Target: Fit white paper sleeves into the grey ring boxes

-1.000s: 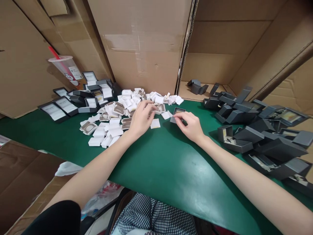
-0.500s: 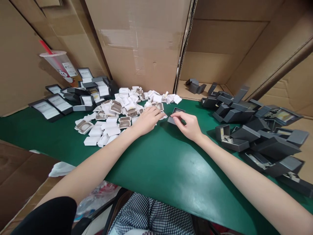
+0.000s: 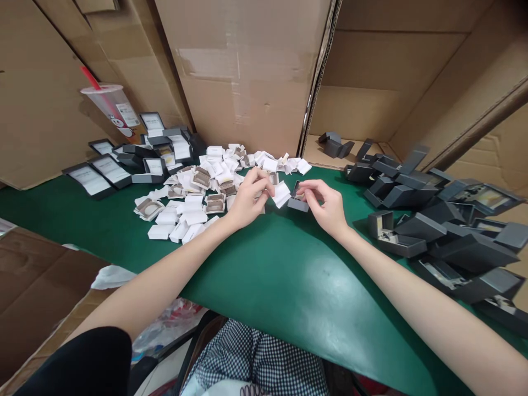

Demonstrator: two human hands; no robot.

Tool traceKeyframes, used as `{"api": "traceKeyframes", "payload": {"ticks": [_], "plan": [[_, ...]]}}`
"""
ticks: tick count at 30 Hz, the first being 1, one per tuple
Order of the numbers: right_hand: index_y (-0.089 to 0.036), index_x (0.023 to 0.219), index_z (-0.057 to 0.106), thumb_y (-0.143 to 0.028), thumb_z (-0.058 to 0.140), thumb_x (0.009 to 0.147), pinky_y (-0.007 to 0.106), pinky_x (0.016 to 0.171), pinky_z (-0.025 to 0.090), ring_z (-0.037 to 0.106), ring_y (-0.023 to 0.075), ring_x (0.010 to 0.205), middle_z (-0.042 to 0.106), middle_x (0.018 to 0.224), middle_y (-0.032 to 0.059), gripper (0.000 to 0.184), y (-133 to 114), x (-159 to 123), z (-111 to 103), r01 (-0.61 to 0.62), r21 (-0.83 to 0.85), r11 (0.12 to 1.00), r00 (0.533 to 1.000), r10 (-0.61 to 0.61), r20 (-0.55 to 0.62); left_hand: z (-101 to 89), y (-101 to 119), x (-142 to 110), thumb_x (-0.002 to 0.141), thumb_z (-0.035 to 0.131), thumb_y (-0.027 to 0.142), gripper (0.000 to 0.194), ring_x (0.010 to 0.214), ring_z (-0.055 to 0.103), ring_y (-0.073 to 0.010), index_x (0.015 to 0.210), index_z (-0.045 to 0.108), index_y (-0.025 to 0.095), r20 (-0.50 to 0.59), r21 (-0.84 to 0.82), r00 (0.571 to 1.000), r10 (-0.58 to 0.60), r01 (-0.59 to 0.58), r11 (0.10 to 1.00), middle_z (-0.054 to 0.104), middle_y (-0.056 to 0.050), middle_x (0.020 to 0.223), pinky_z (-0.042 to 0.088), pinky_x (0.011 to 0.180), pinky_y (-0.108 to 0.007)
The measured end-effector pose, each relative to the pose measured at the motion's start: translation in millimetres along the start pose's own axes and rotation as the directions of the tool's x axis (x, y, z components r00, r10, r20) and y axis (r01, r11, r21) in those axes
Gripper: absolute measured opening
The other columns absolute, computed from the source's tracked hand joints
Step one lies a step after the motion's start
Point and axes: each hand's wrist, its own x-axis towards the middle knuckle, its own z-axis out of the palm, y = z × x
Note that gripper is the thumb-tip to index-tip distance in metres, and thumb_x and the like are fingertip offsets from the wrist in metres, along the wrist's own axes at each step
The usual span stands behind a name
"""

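Between thumb and fingers my left hand (image 3: 249,199) pinches a small white card (image 3: 281,194), tilted up at its fingertips. Just right of the card stands a small dark grey box (image 3: 297,205), its lid raised. My right hand (image 3: 325,206) is closed at the box's right side, fingertips on its lid or rim; its fingers partly hide the inside. Left of my left hand spreads a pile of white cards and folded inserts (image 3: 193,214), some with grey-brown hollows.
Open grey boxes (image 3: 412,234) crowd the table's right side. More open boxes with white linings (image 3: 154,148) sit at back left beside a plastic cup (image 3: 111,110) with a red straw. Cardboard walls (image 3: 247,71) enclose the back of the green table (image 3: 264,275).
My left hand reached down over the white cards, then lifted one, now held close to the box. My right hand's fingers moved slightly rightward, showing more of the box's front.
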Motion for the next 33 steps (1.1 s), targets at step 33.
{"api": "traceKeyframes", "payload": {"ticks": [33], "plan": [[-0.02,0.074,0.058,-0.042,0.076,0.072,0.029,0.059,0.054,0.062,0.0146,0.066,0.063,0.072,0.0004,0.028,-20,-1,12,-0.241,0.368,0.898,0.963,0.174,0.206,13.0,5,-4,0.083,0.053,0.018,0.046,0.119,0.058,-0.0192,0.127,0.044,0.025,0.127,-0.472,0.963,-0.238,0.27,0.839,0.048,-0.009,0.139,0.049,0.099,-0.034]]}}
